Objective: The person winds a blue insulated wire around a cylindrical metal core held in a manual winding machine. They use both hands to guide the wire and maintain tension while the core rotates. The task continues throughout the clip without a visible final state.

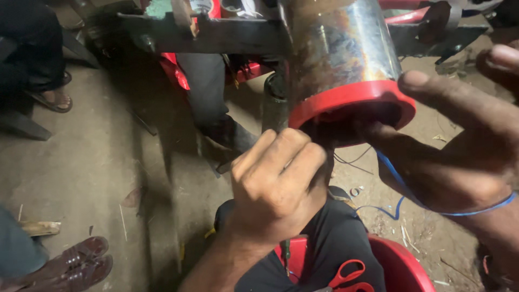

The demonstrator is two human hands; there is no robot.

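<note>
Gripping the red-rimmed metal cylinder (346,65) between both hands.

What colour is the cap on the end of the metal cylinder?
Red: the cap rings the metal cylinder, clearest in the head view.

Left hand (278,181) fisted at center under red-rimmed steel cylinder (346,59) — right hand (470,157) at right, fingers on rim, blue wire (427,203) across it — scissors (348,276) bottom.

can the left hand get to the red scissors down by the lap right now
Probably yes. The left hand is a closed fist at the red rim of the metal cylinder; the red scissors lie uncovered just below, on the lap.
</note>
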